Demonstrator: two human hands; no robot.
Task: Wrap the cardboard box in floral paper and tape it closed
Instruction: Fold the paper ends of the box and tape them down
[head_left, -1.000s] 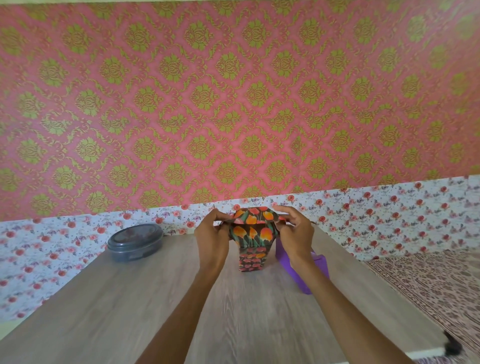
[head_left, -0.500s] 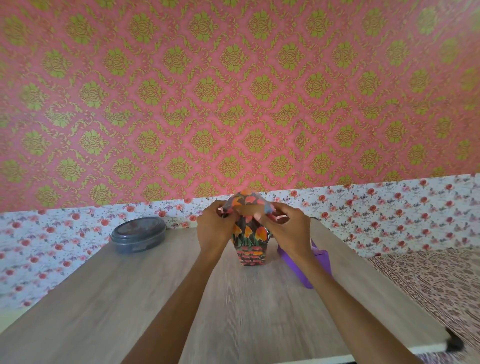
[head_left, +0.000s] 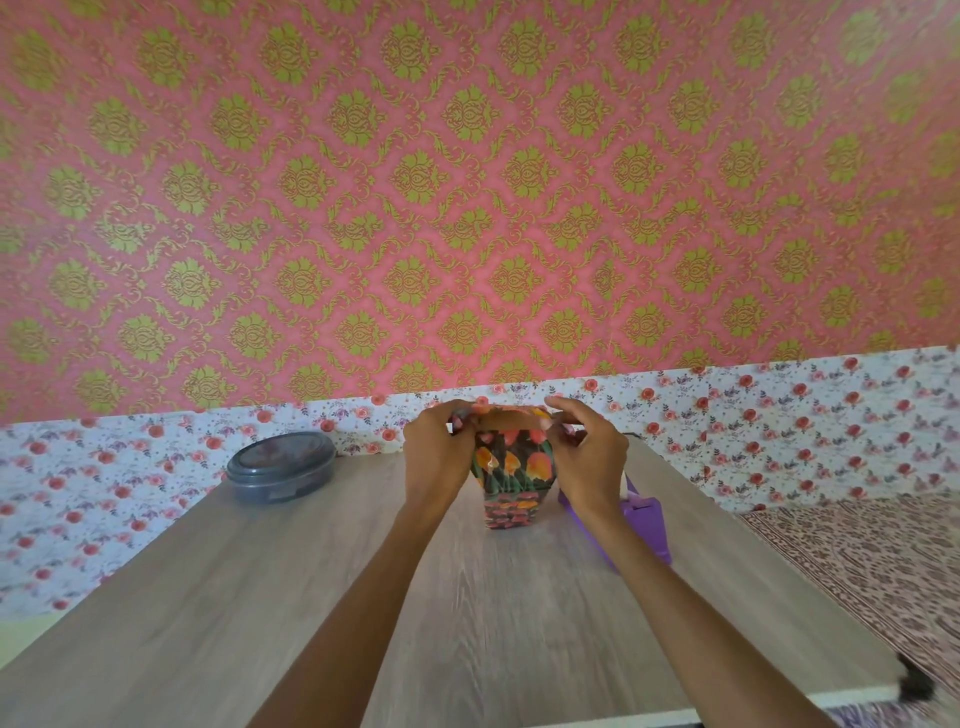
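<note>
The box wrapped in dark floral paper (head_left: 511, 475) stands on end on the wooden table (head_left: 467, 597), near its far middle. My left hand (head_left: 435, 449) grips the paper at the box's top left corner, fingers curled over the fold. At the top right, my right hand (head_left: 587, 452) pinches the paper edge, with its fingers bent over the top. The top of the box is mostly hidden by both hands. A purple tape dispenser (head_left: 641, 525) lies just right of the box, partly behind my right wrist.
A round grey lidded container (head_left: 283, 467) sits at the table's far left corner. The wall with floral paper rises right behind the table. A patterned cloth surface (head_left: 872, 566) lies to the right of the table's edge.
Both hands stayed at the top of the box, working the paper folds inward and down. The camera tilted, so the box now sits slightly higher in view.
</note>
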